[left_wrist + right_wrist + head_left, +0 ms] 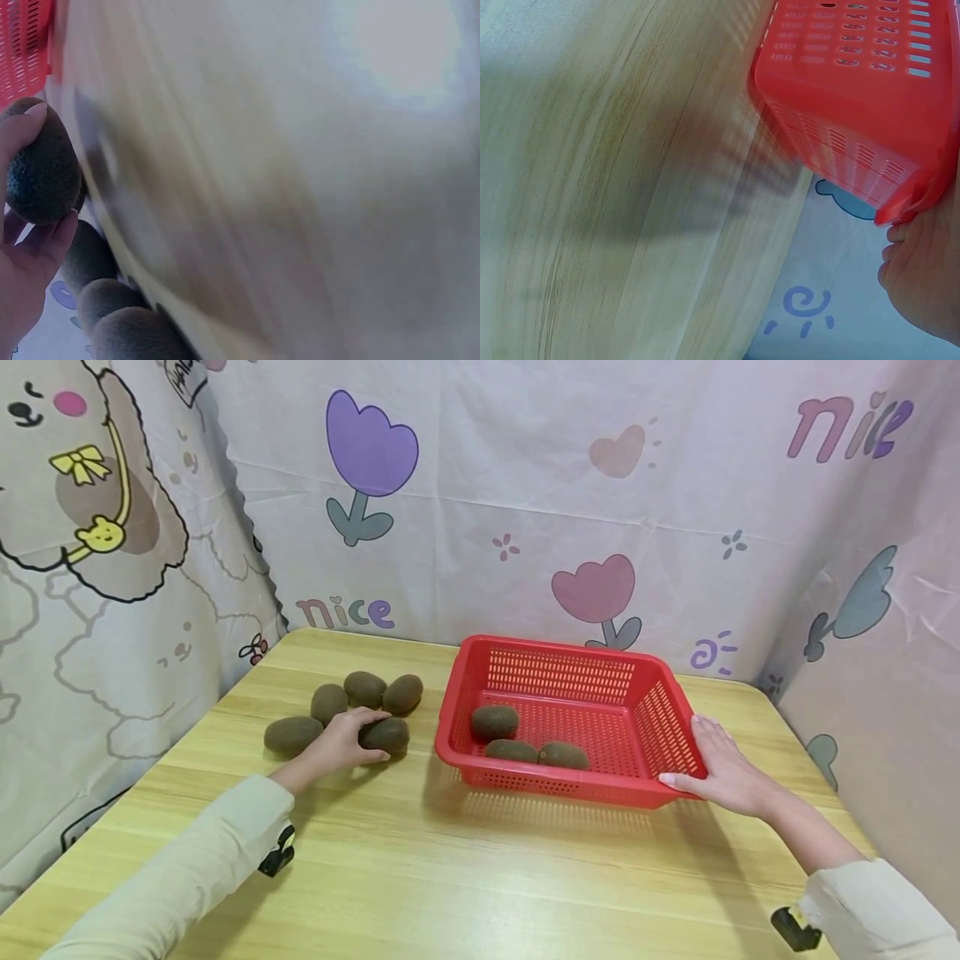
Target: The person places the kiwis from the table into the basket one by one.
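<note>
My left hand [339,745] grips a brown kiwifruit [386,735] between thumb and fingers, at the left side of the table. In the left wrist view the same oval kiwifruit [43,165] shows its fuzzy skin between thumb and fingertips. Behind and beside that hand lie several more kiwifruits [365,688]. A red plastic basket [555,783] with slotted walls stands right of centre. Three kiwifruits [495,722] rest inside it, towards its left and front. My right hand [727,777] holds the basket's right rim near the front corner, thumb over the edge; its fingertips are partly hidden.
Everything stands on a light wooden table [480,877]. A printed white cloth [480,527] hangs behind the table and at both sides. A dark wrist device [277,852] sits below the left sleeve, another [795,929] by the right sleeve.
</note>
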Available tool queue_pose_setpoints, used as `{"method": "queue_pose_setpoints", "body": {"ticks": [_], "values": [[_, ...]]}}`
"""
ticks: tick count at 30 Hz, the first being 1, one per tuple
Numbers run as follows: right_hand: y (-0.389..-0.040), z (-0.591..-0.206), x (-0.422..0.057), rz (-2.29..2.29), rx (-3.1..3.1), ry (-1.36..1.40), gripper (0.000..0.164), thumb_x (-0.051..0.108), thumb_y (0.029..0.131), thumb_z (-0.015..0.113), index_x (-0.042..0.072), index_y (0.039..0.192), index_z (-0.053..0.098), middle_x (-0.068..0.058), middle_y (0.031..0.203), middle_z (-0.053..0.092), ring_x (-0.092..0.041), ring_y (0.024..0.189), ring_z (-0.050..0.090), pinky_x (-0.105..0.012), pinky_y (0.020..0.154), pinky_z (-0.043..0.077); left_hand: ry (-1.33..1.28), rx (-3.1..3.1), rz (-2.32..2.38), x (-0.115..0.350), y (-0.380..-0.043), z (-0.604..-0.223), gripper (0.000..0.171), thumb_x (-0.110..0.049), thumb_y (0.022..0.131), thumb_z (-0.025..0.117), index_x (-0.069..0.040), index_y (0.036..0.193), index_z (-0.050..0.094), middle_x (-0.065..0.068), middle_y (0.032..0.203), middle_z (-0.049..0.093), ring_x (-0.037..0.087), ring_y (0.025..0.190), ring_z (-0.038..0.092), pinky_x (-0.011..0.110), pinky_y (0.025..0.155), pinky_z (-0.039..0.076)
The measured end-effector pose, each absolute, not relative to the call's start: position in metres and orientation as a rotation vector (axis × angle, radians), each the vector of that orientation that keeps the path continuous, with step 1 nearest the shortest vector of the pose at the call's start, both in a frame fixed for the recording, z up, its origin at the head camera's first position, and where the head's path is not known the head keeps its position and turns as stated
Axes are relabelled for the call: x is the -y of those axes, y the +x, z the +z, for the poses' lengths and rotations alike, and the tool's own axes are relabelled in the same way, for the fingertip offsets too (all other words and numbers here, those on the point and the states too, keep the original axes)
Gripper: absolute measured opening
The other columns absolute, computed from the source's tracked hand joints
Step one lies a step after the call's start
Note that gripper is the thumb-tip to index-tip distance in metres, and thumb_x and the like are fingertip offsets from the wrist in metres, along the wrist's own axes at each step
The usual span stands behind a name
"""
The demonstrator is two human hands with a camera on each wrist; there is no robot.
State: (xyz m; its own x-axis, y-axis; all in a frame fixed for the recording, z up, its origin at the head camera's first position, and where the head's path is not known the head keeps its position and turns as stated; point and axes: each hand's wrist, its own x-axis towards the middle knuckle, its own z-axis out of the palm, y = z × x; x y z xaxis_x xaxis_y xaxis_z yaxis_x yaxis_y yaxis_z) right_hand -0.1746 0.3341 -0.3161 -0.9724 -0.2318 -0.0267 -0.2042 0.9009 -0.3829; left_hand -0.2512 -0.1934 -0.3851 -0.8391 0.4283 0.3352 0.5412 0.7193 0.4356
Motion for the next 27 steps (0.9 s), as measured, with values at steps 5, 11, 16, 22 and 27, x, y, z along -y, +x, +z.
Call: {"method": "queue_pose_setpoints", "body": {"ticks": [5,11,16,22,27], "values": [[-0.174,-0.317,-0.334,-0.586,-3.004,-0.365,0.110,0.047,0.079,0.064,-0.011,0.144,-0.002,-0.037,0.147,0.006,-0.053,0.135,0.003,-0.069,0.105,0.008,-0.748,2.692,-0.823,0.191,-0.251,-0.373,0.058,-0.016,0.068,0.082,0.005,0.117,0.059,0.023,0.114,0.062,0.037,0.105,0.058,0.049,0.089,0.047],[-0.175,-0.317,-0.334,-0.574,-3.003,-0.359,0.110,0.048,0.080,0.064,-0.011,0.144,-0.004,-0.038,0.147,0.003,-0.053,0.136,0.001,-0.069,0.105,0.007,-0.743,2.708,-0.793,0.188,-0.252,-0.353,0.060,-0.017,0.068,0.082,0.005,0.119,0.058,0.023,0.116,0.061,0.037,0.106,0.057,0.049,0.087,0.048],[-0.175,-0.315,-0.334,-0.564,-3.010,-0.364,0.110,0.049,0.079,0.064,-0.011,0.144,-0.003,-0.038,0.147,0.004,-0.053,0.136,0.002,-0.069,0.105,0.007,-0.740,2.722,-0.788,0.185,-0.254,-0.335,0.060,-0.015,0.070,0.080,0.005,0.121,0.057,0.023,0.116,0.060,0.037,0.106,0.057,0.049,0.086,0.048],[-0.175,-0.315,-0.335,-0.538,-3.020,-0.381,0.110,0.049,0.079,0.063,-0.011,0.144,-0.002,-0.038,0.147,0.006,-0.053,0.135,0.003,-0.069,0.105,0.009,-0.749,2.727,-0.824,0.178,-0.256,-0.316,0.060,-0.015,0.072,0.079,0.005,0.123,0.055,0.024,0.121,0.058,0.038,0.110,0.055,0.050,0.088,0.047],[-0.176,-0.315,-0.335,-0.525,-3.024,-0.391,0.109,0.049,0.080,0.063,-0.012,0.144,-0.001,-0.038,0.147,0.007,-0.053,0.135,0.004,-0.069,0.105,0.010,-0.734,2.747,-0.824,0.168,-0.258,-0.306,0.063,-0.018,0.071,0.079,0.003,0.125,0.055,0.023,0.124,0.058,0.037,0.112,0.054,0.051,0.091,0.046]]}}
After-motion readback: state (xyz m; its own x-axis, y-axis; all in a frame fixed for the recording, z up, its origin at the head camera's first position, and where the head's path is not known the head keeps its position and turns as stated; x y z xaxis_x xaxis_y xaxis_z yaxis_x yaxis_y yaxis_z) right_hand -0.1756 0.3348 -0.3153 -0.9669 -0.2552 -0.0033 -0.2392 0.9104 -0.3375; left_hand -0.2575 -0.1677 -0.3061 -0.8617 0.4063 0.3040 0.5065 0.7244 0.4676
